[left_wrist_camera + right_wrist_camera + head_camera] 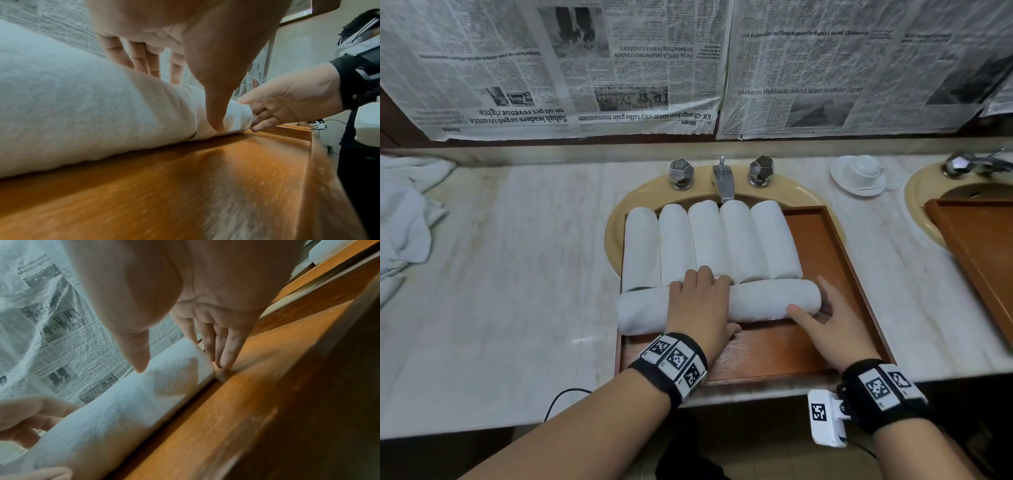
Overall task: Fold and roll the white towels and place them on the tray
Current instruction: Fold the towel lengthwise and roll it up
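With the left hand (698, 301) flat across the rolled towel (763, 301) and the right hand (828, 325) loosely cupping its end, gentle even pressure should have seated it on the tray (774, 356) without unrolling.

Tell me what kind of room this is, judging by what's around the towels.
Most likely a bathroom vanity, perhaps in a hotel. A marble-look counter holds two oval sinks, the near sink with a metal tap and faceted knobs, and rolled white towels lie on a wooden tray.
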### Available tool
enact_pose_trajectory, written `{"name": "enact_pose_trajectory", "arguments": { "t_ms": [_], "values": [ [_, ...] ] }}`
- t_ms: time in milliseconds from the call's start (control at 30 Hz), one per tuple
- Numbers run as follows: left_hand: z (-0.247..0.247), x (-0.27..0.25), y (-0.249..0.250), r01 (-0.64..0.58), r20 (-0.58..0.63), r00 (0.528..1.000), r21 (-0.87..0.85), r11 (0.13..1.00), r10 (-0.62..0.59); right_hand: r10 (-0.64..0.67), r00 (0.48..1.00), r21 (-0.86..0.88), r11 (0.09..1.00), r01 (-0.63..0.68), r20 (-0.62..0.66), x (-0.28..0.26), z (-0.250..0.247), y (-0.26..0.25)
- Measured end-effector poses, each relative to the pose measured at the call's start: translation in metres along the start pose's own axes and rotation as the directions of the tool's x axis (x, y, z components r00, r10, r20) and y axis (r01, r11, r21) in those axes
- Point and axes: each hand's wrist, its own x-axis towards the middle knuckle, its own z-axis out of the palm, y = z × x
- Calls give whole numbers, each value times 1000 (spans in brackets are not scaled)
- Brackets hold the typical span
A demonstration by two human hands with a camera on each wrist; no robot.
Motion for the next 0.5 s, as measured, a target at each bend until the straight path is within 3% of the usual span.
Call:
{"name": "enact_pose_trajectory", "arguments": {
  "t_ms": [133,367,500],
  "values": [
    [0,-8,-3,0,-36,999,6,1000,0,-37,999,-51,998,37,-3,-6,5,-1],
    [-10,-19,-14,23,-80,996,-34,999,-26,-88,995,-418,906,64,-39,-32,17,-26],
    [-25,-36,-46,96,-118,987,-126,987,-111,-204,979,-490,852,186,18,-42,33,-43]
  ]
}}
